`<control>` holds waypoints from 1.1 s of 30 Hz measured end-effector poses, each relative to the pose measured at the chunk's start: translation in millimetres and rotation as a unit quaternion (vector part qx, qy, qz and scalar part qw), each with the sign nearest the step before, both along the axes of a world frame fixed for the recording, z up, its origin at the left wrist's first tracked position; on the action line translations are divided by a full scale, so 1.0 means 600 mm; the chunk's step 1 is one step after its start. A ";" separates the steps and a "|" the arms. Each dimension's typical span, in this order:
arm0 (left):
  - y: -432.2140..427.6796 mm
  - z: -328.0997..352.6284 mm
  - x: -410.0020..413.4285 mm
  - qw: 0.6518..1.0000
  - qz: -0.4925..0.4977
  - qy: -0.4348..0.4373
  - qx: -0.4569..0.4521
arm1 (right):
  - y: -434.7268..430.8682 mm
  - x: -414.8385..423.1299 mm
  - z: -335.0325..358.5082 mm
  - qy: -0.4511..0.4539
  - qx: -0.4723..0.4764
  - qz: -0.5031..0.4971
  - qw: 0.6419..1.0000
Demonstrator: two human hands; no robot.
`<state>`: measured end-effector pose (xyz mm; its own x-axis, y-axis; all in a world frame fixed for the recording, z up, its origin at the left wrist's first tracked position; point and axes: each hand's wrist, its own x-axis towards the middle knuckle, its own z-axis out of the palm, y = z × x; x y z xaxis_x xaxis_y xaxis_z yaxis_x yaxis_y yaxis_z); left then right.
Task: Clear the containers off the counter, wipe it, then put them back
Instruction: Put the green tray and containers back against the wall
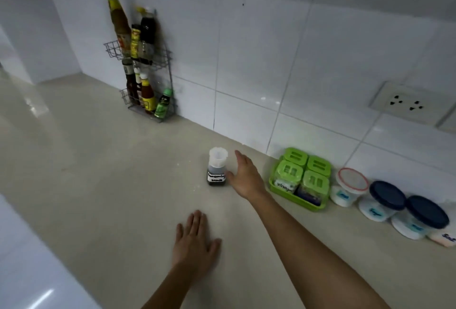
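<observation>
A small dark jar [217,170] with a white cap and a handwritten label stands upright on the beige counter [103,185]. My right hand [244,176] is just to its right, fingers spread, thumb close to the jar's base, holding nothing. My left hand [195,242] lies flat and open on the counter nearer to me. To the right, along the wall, sit a green tray [278,189] of green-lidded jars, a red-rimmed white tub [349,190], two blue-lidded tubs [385,200] [422,217] and a small labelled pack [443,238].
A wire rack [145,79] with several sauce bottles hangs on the white tiled wall at the back left. A wall socket [404,105] is at the right. A white surface [29,266] borders the counter's near left edge.
</observation>
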<state>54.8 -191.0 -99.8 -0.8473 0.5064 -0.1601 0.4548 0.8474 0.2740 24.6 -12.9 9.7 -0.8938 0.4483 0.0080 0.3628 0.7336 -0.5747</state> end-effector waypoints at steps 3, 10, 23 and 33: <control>-0.003 -0.013 -0.001 1.000 -0.001 0.008 0.002 | -0.024 -0.050 -0.013 0.005 -0.036 0.001 0.999; -0.008 -0.016 -0.004 1.000 -0.019 0.002 0.000 | -0.032 -0.091 -0.031 0.068 -0.118 -0.015 0.991; 0.089 0.036 0.063 0.997 -0.072 0.023 -0.004 | 0.120 0.137 0.001 0.111 -0.144 -0.149 0.972; 0.405 0.037 0.310 0.932 -0.352 0.069 -0.056 | 0.394 0.564 0.054 0.093 -0.069 -0.364 0.924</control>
